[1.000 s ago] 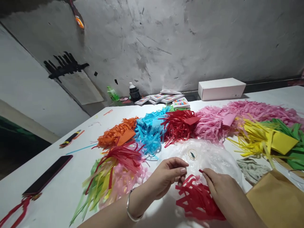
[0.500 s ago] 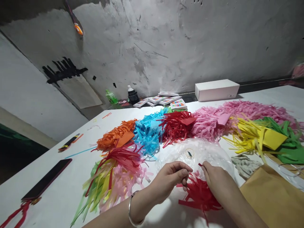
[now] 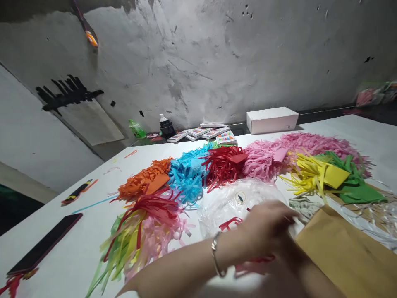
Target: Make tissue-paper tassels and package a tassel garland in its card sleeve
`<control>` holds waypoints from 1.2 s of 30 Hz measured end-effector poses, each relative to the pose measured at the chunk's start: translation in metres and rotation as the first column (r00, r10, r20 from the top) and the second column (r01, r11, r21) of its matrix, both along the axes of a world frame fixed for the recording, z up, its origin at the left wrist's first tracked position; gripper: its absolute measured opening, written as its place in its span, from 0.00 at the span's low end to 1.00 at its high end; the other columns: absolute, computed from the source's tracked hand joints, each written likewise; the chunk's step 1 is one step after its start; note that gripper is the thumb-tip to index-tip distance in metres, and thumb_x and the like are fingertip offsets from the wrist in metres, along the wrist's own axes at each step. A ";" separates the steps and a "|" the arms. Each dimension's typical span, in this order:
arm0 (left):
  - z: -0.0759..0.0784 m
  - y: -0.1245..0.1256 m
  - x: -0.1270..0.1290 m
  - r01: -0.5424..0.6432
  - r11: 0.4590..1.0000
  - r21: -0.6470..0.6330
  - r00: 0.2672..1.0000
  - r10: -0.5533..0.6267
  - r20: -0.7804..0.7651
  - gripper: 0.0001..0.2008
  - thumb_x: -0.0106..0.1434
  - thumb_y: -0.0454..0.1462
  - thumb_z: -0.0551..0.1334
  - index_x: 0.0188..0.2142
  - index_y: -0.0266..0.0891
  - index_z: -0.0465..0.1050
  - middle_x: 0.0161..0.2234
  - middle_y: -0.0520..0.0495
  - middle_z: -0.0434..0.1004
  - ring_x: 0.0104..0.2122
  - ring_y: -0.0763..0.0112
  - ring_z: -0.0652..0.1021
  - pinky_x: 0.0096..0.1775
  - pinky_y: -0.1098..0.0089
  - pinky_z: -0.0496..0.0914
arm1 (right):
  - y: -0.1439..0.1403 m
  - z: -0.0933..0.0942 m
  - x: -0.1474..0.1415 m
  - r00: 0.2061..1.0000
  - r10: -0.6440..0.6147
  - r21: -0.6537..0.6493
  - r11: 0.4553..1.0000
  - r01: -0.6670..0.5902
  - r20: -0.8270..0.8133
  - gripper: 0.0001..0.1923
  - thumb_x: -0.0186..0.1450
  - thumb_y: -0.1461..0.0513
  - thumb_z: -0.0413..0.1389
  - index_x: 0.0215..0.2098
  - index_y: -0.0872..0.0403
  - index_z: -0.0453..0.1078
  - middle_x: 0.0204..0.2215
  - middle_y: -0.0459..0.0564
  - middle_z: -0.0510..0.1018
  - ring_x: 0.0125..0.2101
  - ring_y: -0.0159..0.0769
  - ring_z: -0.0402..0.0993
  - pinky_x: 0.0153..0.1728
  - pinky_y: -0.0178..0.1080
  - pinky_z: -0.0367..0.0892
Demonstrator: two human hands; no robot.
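My left hand lies across the middle of the view, blurred, knuckles up, a bangle on its wrist. It covers most of the red strips and sits over the clear bag. I cannot tell whether its fingers are closed or spread. My right hand is hidden under the left; only the forearm shows at the lower edge, so I cannot tell its grip either.

The red strips lie on the bag, right in front of me on the white table. A few curl out left of my left hand, and more show beneath the wrist.

Just right of my hands lies a brown envelope. To the left is a mixed bundle of red, yellow, green and pink strips.

Beyond the bag, piles run in an arc: orange, blue, red, pink, yellow, green.

A phone lies at the far left. A white box and small packs sit by the wall.
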State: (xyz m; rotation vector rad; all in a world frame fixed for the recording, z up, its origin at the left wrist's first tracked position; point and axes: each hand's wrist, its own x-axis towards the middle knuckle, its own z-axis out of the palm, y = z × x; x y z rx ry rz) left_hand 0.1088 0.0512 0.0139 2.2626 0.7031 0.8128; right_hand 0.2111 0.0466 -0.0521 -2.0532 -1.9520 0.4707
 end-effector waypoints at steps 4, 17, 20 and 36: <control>-0.007 0.059 -0.048 -0.312 0.948 0.067 0.939 0.318 -0.134 0.10 0.64 0.28 0.58 0.40 0.36 0.79 0.38 0.39 0.81 0.38 0.61 0.79 0.42 0.65 0.72 | 0.000 -0.001 0.001 0.965 -0.031 0.030 0.999 0.040 -0.260 0.15 0.72 0.54 0.55 0.48 0.56 0.72 0.43 0.50 0.78 0.38 0.36 0.77 0.42 0.44 0.74; -0.061 0.075 -0.063 -0.155 0.982 0.104 0.815 0.187 -0.549 0.11 0.62 0.28 0.57 0.36 0.37 0.78 0.38 0.43 0.80 0.36 0.63 0.77 0.39 0.68 0.69 | 0.021 -0.013 0.030 0.479 -0.212 0.077 0.853 0.516 -0.852 0.20 0.67 0.45 0.46 0.36 0.52 0.66 0.29 0.51 0.80 0.26 0.39 0.77 0.27 0.37 0.70; -0.060 0.080 -0.061 -0.108 0.988 0.111 0.796 0.153 -0.586 0.09 0.59 0.27 0.59 0.33 0.38 0.77 0.38 0.45 0.79 0.34 0.64 0.77 0.36 0.69 0.68 | 0.016 -0.008 0.029 0.502 -0.193 0.085 0.874 0.478 -0.843 0.21 0.66 0.44 0.48 0.35 0.53 0.68 0.28 0.50 0.80 0.26 0.38 0.76 0.28 0.36 0.70; -0.052 0.091 -0.046 -0.118 0.968 0.222 0.752 0.232 -0.616 0.09 0.69 0.31 0.57 0.42 0.36 0.76 0.47 0.41 0.76 0.45 0.63 0.77 0.47 0.64 0.72 | 0.004 0.009 0.016 0.845 -0.024 0.200 0.968 0.154 -0.534 0.18 0.69 0.49 0.42 0.34 0.49 0.68 0.24 0.49 0.78 0.27 0.42 0.75 0.30 0.37 0.63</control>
